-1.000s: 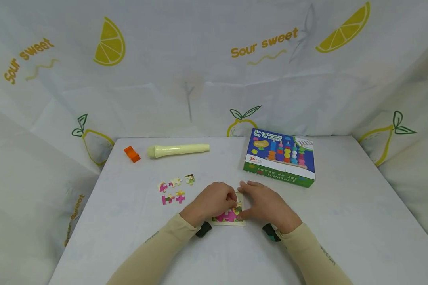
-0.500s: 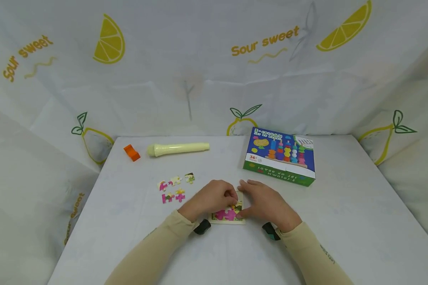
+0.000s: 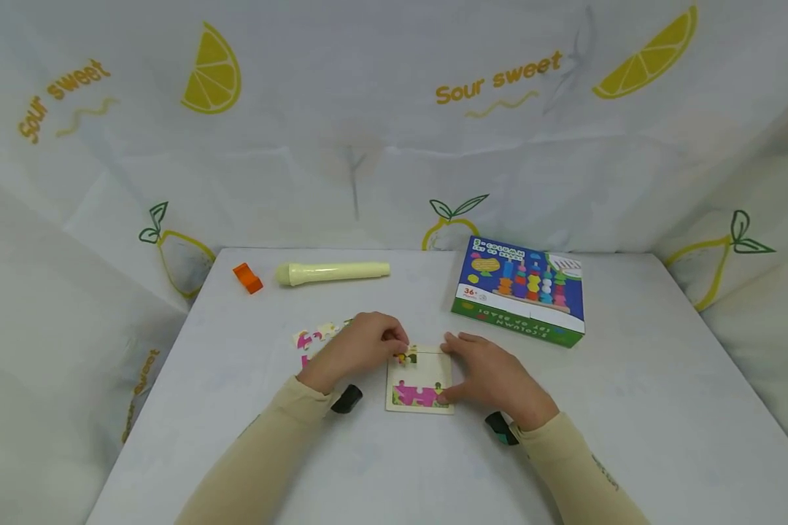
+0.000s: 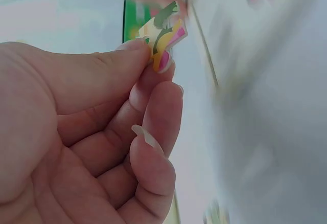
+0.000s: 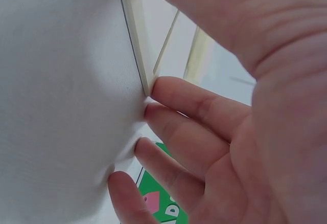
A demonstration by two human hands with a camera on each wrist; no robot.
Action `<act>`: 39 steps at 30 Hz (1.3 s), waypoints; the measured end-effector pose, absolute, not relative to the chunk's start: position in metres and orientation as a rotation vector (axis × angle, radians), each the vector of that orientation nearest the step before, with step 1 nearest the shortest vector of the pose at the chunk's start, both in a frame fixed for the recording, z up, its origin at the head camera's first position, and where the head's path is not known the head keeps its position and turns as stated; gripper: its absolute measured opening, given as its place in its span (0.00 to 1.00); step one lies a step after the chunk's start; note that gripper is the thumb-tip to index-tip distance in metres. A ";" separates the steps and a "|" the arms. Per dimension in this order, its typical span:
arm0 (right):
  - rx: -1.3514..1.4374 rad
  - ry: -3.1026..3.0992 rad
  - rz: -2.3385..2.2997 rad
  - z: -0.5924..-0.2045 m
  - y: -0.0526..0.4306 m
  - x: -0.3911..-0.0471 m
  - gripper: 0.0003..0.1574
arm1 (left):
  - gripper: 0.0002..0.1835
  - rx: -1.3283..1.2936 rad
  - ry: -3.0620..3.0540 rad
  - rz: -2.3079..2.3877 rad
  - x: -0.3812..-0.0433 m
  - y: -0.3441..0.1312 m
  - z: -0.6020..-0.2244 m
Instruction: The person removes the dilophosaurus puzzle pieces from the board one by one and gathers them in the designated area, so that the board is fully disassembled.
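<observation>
My left hand [image 3: 357, 346] pinches a jigsaw piece [image 4: 166, 37] between thumb and fingertips; it is cream, yellow, green and pink. In the head view the piece is over the upper left corner of a square puzzle board [image 3: 427, 370]. Joined pink pieces [image 3: 415, 396] fill the board's bottom strip, while pale bare wood shows above them. My right hand [image 3: 495, 379] rests at the board's right side, fingers extended. Its index fingertip touches the board's corner in the right wrist view, and the thumb lies over the lower right pieces. Left of the left hand, loose pieces [image 3: 304, 340] are partly hidden.
A blue and green bead-set box [image 3: 519, 290] lies behind the right hand. Toward the back left are a pale yellow toy microphone [image 3: 335, 273] and a small orange curved block [image 3: 248, 278]. A white printed curtain [image 3: 394, 146] hangs around the table.
My left hand has moved left and slightly back, with the piece now at the board's upper left corner. The board's bare middle has come into view. The right hand stays in place.
</observation>
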State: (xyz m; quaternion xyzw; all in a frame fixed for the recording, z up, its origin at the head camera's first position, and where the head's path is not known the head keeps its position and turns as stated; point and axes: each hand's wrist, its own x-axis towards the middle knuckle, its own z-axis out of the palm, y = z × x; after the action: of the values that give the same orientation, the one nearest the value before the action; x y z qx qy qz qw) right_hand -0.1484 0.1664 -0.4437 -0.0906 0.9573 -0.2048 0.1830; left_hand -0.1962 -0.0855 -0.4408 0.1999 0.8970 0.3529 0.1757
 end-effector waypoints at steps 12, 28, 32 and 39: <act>-0.257 2.696 -0.600 -0.446 0.168 -0.147 0.57 | 0.04 0.371 2.583 1.015 -0.203 -0.157 -0.446; -0.255 2.694 -0.588 -0.446 0.166 -0.147 0.58 | 0.04 0.358 2.657 0.936 -0.201 -0.150 -0.449; -0.240 2.701 -0.565 -0.447 0.164 -0.147 0.60 | 0.03 0.359 2.668 0.936 -0.202 -0.150 -0.450; -0.232 2.724 -0.538 -0.447 0.161 -0.145 0.61 | 0.02 0.396 2.691 0.985 -0.203 -0.152 -0.450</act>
State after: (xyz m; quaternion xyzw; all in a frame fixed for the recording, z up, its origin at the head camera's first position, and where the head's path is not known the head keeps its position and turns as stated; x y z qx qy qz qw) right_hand -0.1453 0.1613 -0.4466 -0.0819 0.9622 -0.1902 0.1769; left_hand -0.2030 -0.1516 -0.4505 0.1358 0.9230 0.3379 0.1241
